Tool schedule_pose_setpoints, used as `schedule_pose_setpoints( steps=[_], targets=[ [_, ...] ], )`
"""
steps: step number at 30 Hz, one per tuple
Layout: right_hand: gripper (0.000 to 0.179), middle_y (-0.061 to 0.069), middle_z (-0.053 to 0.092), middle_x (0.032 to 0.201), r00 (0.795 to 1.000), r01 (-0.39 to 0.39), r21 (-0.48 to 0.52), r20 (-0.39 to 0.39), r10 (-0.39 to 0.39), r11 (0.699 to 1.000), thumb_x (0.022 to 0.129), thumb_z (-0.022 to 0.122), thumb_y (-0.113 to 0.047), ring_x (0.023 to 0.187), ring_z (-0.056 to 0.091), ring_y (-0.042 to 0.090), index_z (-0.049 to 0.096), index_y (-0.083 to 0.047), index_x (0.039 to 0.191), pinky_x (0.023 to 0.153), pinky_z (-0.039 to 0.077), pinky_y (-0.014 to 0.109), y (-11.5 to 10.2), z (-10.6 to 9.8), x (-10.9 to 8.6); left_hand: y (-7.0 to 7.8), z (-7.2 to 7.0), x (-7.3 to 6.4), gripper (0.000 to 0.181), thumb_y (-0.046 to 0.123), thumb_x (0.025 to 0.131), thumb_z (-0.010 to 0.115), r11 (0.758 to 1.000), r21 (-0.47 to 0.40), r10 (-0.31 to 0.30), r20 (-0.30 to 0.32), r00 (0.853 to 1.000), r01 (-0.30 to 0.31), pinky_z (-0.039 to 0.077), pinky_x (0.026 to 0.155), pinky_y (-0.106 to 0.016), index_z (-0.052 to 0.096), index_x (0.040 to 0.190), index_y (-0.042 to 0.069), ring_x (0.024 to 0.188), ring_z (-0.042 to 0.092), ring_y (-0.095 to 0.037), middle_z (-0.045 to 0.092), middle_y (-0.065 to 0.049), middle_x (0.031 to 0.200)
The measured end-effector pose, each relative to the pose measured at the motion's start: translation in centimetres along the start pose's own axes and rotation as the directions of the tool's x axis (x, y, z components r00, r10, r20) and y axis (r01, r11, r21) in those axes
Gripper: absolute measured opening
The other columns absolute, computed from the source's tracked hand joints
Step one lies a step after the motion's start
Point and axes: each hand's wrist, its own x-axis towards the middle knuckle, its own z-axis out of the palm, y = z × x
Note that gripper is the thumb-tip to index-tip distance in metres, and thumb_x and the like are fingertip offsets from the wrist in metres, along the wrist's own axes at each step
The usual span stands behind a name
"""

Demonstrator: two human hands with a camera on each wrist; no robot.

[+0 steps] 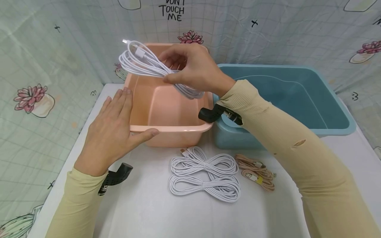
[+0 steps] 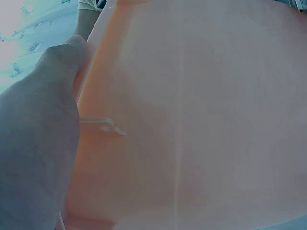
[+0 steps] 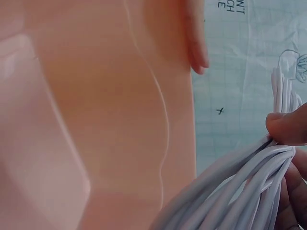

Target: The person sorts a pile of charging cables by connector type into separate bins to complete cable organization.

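Observation:
A coiled white charging cable [image 1: 140, 62] is pinched at its middle between the thumb and fingers of my right hand [image 1: 197, 67]. It hangs above the peach plastic bin [image 1: 166, 136], with its plug end pointing left. In the right wrist view the cable's strands [image 3: 225, 191] bunch together under the thumb. My left hand [image 1: 111, 127] rests on the bin's left rim, fingers straight and thumb stretched toward the front rim. In the head view, the visible part of the peach bin's floor is bare.
A teal bin [image 1: 327, 114] stands right of the peach one, partly behind my right arm. In front lie coiled white cables [image 1: 205, 180] and a tan cable bundle [image 1: 257, 172] with a yellow tag on the white table [image 1: 143, 205]. Printed cloth [image 1: 226, 36] hangs behind and at both sides.

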Motion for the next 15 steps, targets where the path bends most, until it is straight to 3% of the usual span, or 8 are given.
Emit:
schedule_pose_setpoints(
  steps=[15],
  targets=[
    [0.038, -0.001, 0.066, 0.099, 0.998, -0.012, 0.023, 0.064, 0.01, 1.0, 0.074, 0.084, -0.017, 0.088, 0.061, 0.007, 0.07, -0.014, 0.11, 0.083, 0.052, 0.018, 1.0, 0.6, 1.1, -0.1, 0.0, 0.0, 0.114, 0.074, 0.078, 0.059, 1.0, -0.005, -0.002, 0.011, 1.0, 0.003, 0.014, 0.126, -0.049, 0.014, 0.155, 0.003, 0.152, 0.021, -0.034, 0.021, -0.016, 0.162]
  ],
)
